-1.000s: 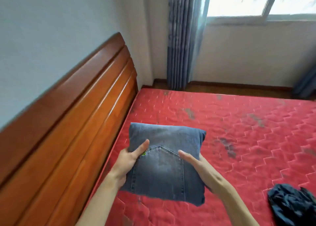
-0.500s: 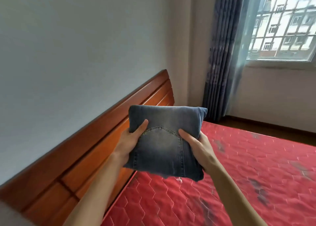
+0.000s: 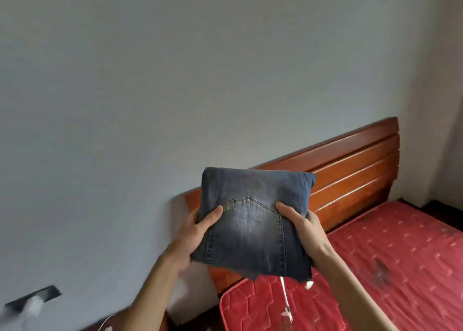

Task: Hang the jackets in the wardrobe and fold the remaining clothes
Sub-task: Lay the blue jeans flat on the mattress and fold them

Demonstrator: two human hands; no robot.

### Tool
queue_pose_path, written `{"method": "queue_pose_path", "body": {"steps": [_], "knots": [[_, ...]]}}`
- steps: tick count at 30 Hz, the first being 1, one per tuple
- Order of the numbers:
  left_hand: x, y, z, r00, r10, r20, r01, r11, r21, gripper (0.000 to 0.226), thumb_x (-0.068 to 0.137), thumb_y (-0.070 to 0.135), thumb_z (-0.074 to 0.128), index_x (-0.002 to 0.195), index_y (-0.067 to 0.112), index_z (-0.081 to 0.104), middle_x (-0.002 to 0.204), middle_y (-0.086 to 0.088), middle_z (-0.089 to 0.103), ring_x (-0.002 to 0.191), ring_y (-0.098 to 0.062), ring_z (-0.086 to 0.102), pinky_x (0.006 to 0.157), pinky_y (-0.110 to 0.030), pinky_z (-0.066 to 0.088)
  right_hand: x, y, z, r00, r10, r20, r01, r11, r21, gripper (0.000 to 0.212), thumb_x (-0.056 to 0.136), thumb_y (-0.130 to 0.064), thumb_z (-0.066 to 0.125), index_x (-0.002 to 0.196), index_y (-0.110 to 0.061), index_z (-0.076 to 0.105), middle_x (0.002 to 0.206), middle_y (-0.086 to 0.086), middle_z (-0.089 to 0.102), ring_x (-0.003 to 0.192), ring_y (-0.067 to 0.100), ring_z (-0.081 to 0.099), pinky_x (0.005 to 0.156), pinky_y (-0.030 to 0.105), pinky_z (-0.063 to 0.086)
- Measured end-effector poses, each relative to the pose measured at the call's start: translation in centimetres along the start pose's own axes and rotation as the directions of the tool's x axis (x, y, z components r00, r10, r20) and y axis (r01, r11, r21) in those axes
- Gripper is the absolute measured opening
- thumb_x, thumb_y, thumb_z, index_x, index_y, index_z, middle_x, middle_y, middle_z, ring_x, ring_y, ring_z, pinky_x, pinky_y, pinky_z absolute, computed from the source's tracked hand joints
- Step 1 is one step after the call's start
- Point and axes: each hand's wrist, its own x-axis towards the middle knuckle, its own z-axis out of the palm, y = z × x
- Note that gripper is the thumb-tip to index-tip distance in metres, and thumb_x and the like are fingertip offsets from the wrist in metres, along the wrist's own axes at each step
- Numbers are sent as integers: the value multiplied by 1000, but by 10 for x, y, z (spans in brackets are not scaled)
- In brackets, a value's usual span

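A folded pair of blue jeans is held up in the air in front of me, back pocket facing me, with a white thread dangling from its lower edge. My left hand grips its left side, thumb on top. My right hand grips its right side the same way. The jeans hang above the corner of the red quilted mattress, clear of it.
A wooden headboard runs behind the jeans along a plain grey wall. At the lower left a dark wall socket with a white plug and cable shows, blurred.
I have lifted the folded jeans off the mattress and turned left with them. The window and curtain have left the view; the wall and socket have come in.
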Motion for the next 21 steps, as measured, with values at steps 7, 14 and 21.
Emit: {"method": "queue_pose_path", "body": {"steps": [7,14,21], "knots": [[-79,5,-130,963,46,-265,-41,999,25,34,86,26,69,119,15,65,112,-3,75,102,-19,72,86,-36,57,-30,13,136,879,171,446,-169,985,-44,47,77,-35,80,115,-10,66,102,8,77,94,25,75,88,41,57],[-180,-4,-272,897,-124,-424,160,986,51,54,72,48,81,115,17,69,107,-1,77,100,-20,73,96,-41,55,-81,67,301,579,378,722,-423,897,-131,52,79,-31,81,121,-5,65,110,24,72,97,42,71,79,50,59],[-278,-15,-404,661,-28,-750,45,999,2,42,70,28,88,106,15,72,101,-2,78,93,-18,75,83,-34,58,-137,98,475,520,254,816,-344,936,-72,48,74,-10,83,116,2,64,105,24,73,93,43,72,73,47,59]]}}
